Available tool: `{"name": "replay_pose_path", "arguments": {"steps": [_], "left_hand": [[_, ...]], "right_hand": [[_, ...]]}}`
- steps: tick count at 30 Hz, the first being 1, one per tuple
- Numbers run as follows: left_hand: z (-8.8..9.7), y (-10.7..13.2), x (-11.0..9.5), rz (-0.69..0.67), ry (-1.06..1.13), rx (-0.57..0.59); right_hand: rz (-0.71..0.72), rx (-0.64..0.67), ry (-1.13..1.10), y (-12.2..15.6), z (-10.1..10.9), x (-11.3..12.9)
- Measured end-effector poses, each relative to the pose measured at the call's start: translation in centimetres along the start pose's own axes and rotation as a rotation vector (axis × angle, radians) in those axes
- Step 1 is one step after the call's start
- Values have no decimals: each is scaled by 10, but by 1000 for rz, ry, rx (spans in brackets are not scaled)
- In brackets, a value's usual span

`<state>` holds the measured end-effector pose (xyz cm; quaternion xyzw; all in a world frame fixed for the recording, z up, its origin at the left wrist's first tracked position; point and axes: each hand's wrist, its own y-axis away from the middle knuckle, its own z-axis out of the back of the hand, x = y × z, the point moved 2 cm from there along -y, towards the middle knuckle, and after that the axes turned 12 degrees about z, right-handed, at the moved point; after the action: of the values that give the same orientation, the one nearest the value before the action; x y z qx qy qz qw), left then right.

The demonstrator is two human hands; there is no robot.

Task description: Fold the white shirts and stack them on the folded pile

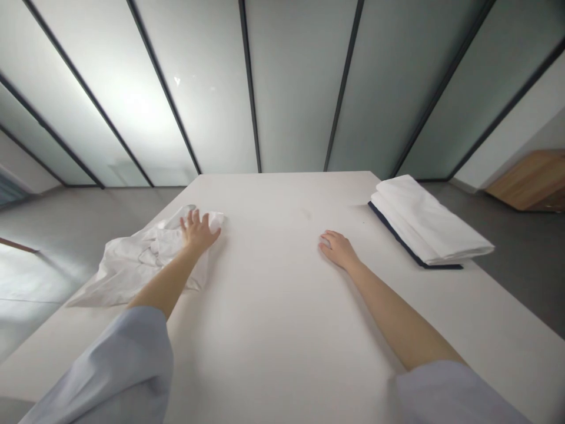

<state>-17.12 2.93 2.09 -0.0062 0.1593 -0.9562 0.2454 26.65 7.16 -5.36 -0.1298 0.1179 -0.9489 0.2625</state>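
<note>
My left hand (197, 229) lies with fingers spread on a crumpled white cloth (132, 265) at the left edge of the white table (282, 306); part of the cloth hangs over that edge. My right hand (338, 247) rests palm down on the bare tabletop right of the middle, fingers loosely curled, holding nothing. Both forearms are bare, with pale blue sleeves near the camera.
A stack of folded white cloths (426, 221) with a dark one underneath sits at the table's right edge. Frosted glass panels with dark frames stand behind the table. Grey floor lies on both sides, and a wooden cabinet (529, 179) stands at the far right.
</note>
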Motion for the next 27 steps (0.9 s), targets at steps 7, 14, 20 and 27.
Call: {"name": "replay_pose_path", "arguments": {"steps": [7, 14, 20, 27], "left_hand": [[-22, 3, 29, 294, -97, 286], [-35, 12, -51, 19, -32, 214], [-42, 59, -166, -406, 231, 123], [-36, 111, -234, -733, 497, 102]], "right_hand": [[-26, 1, -10, -1, 2, 4], [-47, -7, -26, -3, 3, 8], [-8, -231, -109, 1, 15, 11], [167, -128, -163, 2, 19, 20]]}}
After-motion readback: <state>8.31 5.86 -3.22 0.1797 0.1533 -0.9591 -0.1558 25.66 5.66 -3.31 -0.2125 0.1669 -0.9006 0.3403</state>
